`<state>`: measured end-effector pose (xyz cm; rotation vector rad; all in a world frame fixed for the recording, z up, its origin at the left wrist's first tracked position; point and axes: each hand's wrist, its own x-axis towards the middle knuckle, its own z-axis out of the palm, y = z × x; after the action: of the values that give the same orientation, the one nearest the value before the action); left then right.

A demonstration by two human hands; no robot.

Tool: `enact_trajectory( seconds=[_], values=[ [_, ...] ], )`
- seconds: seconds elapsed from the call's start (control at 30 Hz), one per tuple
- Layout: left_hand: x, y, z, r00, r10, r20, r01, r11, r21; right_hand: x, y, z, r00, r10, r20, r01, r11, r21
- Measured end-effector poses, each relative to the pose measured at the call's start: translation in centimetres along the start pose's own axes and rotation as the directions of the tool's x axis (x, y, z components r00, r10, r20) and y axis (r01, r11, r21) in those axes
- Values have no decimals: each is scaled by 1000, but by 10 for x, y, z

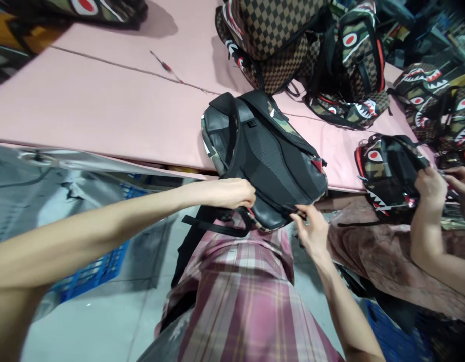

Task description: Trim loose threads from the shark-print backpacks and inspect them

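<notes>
A backpack (pixel 270 161) with a black back panel and camouflage-patterned sides lies back side up, across the pink table's front edge, its lower end over my lap. My left hand (pixel 238 193) is closed in a fist at its lower left corner, beside a black webbing strap (pixel 217 227) that hangs loose. At the bottom edge my right hand (pixel 311 223) pinches the bag between thumb and fingers. Exactly which part each hand grips is partly hidden. The padded shoulder straps lie along both sides of the back panel.
On the pink table (pixel 115 105) lies a small red-and-black pointed tool (pixel 165 66). Several checked and camouflage backpacks (pixel 281 35) are piled behind. To my right, a co-worker's hands (pixel 432 186) hold another backpack (pixel 386 166). A blue crate (pixel 100 266) stands below the table.
</notes>
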<state>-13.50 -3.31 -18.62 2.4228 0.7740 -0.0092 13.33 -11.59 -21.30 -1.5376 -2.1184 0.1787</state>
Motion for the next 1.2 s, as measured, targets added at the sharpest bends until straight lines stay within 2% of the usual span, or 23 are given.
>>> enact_trajectory(
  seconds=[0.1,0.17,0.23,0.33,0.37,0.4,0.47,0.5,0.57,0.6,0.67,0.73,0.8,0.83,0.87,0.9,0.97,1.0,1.03,1.07,1.1,1.13,1.2],
  values=[
    [-57,-11,-4,993,-116,-9,116,986,118,10,19,0,990,140,-23,-139,990,33],
    [-93,-16,1,941,-334,-51,338,924,179,19,25,13,991,120,57,-120,993,3],
    [-117,-15,16,849,-512,-130,528,823,209,26,25,33,989,65,134,-64,998,-11],
    [-124,5,54,722,-621,-306,663,748,46,31,24,61,989,49,139,-54,998,33],
    [-121,14,67,656,-649,-385,682,728,-67,32,24,67,990,65,125,-74,995,72],
    [-116,24,79,565,-685,-461,691,698,-189,31,26,72,990,81,117,-95,989,116],
    [-104,41,98,387,-738,-553,633,649,-422,30,30,76,987,102,127,-124,976,178],
    [-98,46,104,326,-766,-554,571,627,-529,29,31,76,985,107,137,-133,973,191],
    [-87,46,107,265,-852,-451,406,523,-749,27,33,76,981,122,149,-150,970,193],
    [-82,40,105,242,-901,-360,306,422,-853,27,33,76,980,130,150,-159,968,195],
    [-70,23,96,160,-975,-157,62,168,-984,25,32,77,979,143,144,-171,964,204],
    [-59,6,86,65,-998,-15,-190,3,-982,25,32,79,979,146,139,-174,960,220],
    [-52,1,86,-1,-999,35,-342,-32,-939,23,34,80,979,153,137,-183,952,246],
    [-50,5,91,11,-999,51,-366,-51,-929,22,36,81,977,164,137,-196,946,259],
    [-50,12,98,61,-996,63,-365,-81,-928,21,38,81,974,180,139,-212,940,267],
    [-51,23,108,141,-987,72,-345,-117,-931,20,40,81,970,200,140,-232,936,266],
    [-57,43,126,360,-928,94,-261,-197,-945,18,44,80,962,235,142,-265,929,258],
    [-60,50,132,451,-886,108,-213,-224,-951,17,45,80,959,244,146,-274,927,257],
    [-63,52,133,502,-857,116,-170,-229,-959,17,45,79,958,244,151,-276,925,259],
    [-67,50,130,507,-855,109,-125,-198,-972,18,45,77,959,237,158,-272,926,261],
    [-70,43,122,476,-875,90,-66,-138,-988,19,44,76,960,223,166,-261,929,261],
    [-73,32,112,405,-914,34,1,-37,-999,20,42,75,962,207,176,-248,933,259],
    [-78,2,84,249,-952,-179,173,225,-959,23,40,75,963,178,201,-227,939,258]
  ],
)
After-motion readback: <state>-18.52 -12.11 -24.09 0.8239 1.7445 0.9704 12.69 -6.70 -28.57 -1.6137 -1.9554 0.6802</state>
